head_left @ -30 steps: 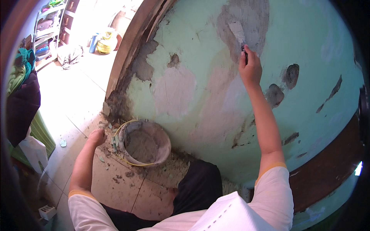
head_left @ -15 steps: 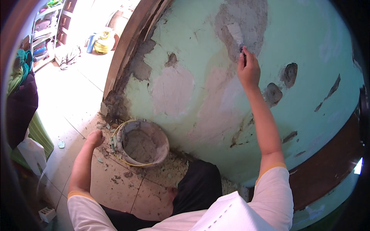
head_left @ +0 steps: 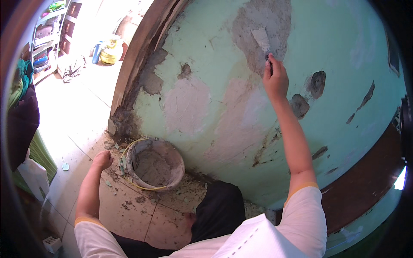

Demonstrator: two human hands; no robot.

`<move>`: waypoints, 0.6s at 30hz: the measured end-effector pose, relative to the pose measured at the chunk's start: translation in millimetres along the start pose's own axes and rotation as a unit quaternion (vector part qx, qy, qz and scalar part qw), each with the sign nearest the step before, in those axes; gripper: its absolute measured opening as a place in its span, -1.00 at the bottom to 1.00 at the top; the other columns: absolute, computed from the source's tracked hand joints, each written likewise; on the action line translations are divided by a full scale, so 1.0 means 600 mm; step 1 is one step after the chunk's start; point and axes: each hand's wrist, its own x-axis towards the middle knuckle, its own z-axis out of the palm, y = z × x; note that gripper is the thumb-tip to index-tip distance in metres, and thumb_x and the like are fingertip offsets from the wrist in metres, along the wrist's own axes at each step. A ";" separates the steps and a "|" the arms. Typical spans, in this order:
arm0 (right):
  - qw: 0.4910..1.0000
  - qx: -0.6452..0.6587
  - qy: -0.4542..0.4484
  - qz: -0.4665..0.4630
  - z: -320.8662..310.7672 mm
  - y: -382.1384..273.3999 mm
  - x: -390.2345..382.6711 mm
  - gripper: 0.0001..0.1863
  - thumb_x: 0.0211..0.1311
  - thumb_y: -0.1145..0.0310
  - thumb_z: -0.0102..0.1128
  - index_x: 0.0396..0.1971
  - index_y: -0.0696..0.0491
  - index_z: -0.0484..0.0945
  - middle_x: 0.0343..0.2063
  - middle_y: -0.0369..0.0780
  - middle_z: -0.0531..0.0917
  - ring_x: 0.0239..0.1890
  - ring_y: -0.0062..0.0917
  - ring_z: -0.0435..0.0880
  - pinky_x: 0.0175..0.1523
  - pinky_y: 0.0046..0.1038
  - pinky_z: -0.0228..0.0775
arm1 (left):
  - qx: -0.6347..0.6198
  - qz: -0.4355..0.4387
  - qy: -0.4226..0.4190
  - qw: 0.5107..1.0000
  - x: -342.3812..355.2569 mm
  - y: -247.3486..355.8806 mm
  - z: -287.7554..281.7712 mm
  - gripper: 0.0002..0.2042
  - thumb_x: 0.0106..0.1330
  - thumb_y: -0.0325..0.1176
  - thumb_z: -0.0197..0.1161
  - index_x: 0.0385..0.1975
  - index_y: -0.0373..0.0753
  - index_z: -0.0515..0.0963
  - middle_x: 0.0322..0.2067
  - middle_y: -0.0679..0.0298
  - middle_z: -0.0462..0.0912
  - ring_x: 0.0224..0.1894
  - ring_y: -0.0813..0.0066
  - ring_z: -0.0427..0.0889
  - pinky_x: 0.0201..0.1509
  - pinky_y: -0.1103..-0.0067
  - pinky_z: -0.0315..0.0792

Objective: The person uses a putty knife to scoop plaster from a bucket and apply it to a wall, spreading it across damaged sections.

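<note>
My right hand (head_left: 276, 80) reaches up to the green wall (head_left: 318, 43), its fingers wrapped round the dark handle of a putty knife (head_left: 261, 40). The pale, plaster-smeared blade lies against a large grey plaster patch (head_left: 246, 36). Low on the left, my left hand (head_left: 103, 159) is closed in a fist, and nothing shows in it. Beside that fist, apart from it, a round bucket (head_left: 177, 165) with a yellow handle stands on the floor at the wall's foot. Grey wet mix (head_left: 154, 167) lies inside.
Paint chips and rubble (head_left: 140, 199) litter the tiled floor round the bucket. A wooden door frame (head_left: 129, 69) edges the wall on the left. Beyond it stand a yellow gas cylinder (head_left: 111, 52) and a shelf rack (head_left: 47, 43). My bent knee (head_left: 221, 206) is near the wall.
The view has shifted slightly, so wall and bucket sit a little further left. My right hand and the putty knife have moved slightly right across the grey patch. My left hand stays closed.
</note>
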 end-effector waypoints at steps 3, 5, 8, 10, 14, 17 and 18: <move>0.995 0.003 0.094 -0.041 0.007 0.017 0.085 -0.72 0.38 0.29 0.16 0.02 0.01 0.59 -0.25 -0.08 0.68 -0.21 -0.13 0.67 -0.16 -0.19 0.58 | 0.008 0.009 -0.006 1.000 -0.004 0.001 0.007 -0.75 0.24 -0.18 0.24 -0.33 -0.27 0.60 -0.30 -0.04 0.69 -0.13 -0.04 0.67 -0.03 0.20 0.54; 0.994 -0.021 0.106 -0.026 0.018 0.022 0.163 -0.70 0.42 0.23 0.13 0.03 0.02 0.61 -0.21 -0.09 0.69 -0.16 -0.15 0.70 -0.10 -0.21 0.57 | 0.012 0.018 -0.003 1.000 0.000 0.003 0.011 -0.75 0.24 -0.18 0.25 -0.32 -0.27 0.60 -0.31 -0.05 0.68 -0.15 -0.05 0.67 -0.05 0.20 0.54; 0.995 -0.052 0.083 0.002 0.033 0.032 0.204 -0.71 0.42 0.21 0.10 0.01 0.00 0.60 -0.21 -0.09 0.69 -0.15 -0.13 0.69 -0.10 -0.19 0.56 | 0.010 0.025 -0.002 1.000 0.009 0.008 0.006 -0.75 0.24 -0.19 0.25 -0.33 -0.27 0.59 -0.31 -0.07 0.68 -0.16 -0.06 0.66 -0.06 0.19 0.54; 0.996 -0.049 0.069 0.006 0.037 0.034 0.188 -0.72 0.43 0.21 0.06 0.01 -0.01 0.58 -0.24 -0.07 0.67 -0.17 -0.11 0.68 -0.13 -0.14 0.57 | -0.013 0.023 0.008 1.000 0.015 0.018 -0.003 -0.76 0.24 -0.20 0.25 -0.34 -0.28 0.58 -0.31 -0.07 0.67 -0.16 -0.06 0.66 -0.06 0.19 0.54; 0.998 -0.032 -0.024 0.041 0.043 -0.005 0.014 -0.70 0.44 0.21 0.06 0.04 -0.02 0.57 -0.20 -0.09 0.68 -0.16 -0.12 0.69 -0.13 -0.14 0.58 | 0.007 0.015 0.018 1.000 0.013 -0.020 0.004 -0.77 0.24 -0.19 0.26 -0.35 -0.25 0.58 -0.31 -0.05 0.67 -0.16 -0.07 0.66 -0.07 0.18 0.53; 0.999 0.027 0.038 -0.016 0.018 -0.002 -0.012 -0.70 0.44 0.21 0.06 0.06 -0.02 0.56 -0.20 -0.10 0.67 -0.18 -0.12 0.69 -0.14 -0.17 0.59 | 0.004 0.025 0.026 0.999 0.011 0.001 0.004 -0.77 0.24 -0.19 0.26 -0.34 -0.25 0.58 -0.32 -0.05 0.67 -0.16 -0.07 0.66 -0.08 0.19 0.53; 0.998 0.028 0.053 -0.028 0.019 -0.007 0.004 -0.70 0.44 0.22 0.07 0.06 -0.02 0.56 -0.20 -0.10 0.67 -0.18 -0.11 0.69 -0.16 -0.18 0.59 | 0.004 0.027 0.024 0.999 0.007 0.002 0.004 -0.77 0.24 -0.19 0.26 -0.35 -0.25 0.58 -0.32 -0.05 0.67 -0.16 -0.07 0.66 -0.08 0.19 0.53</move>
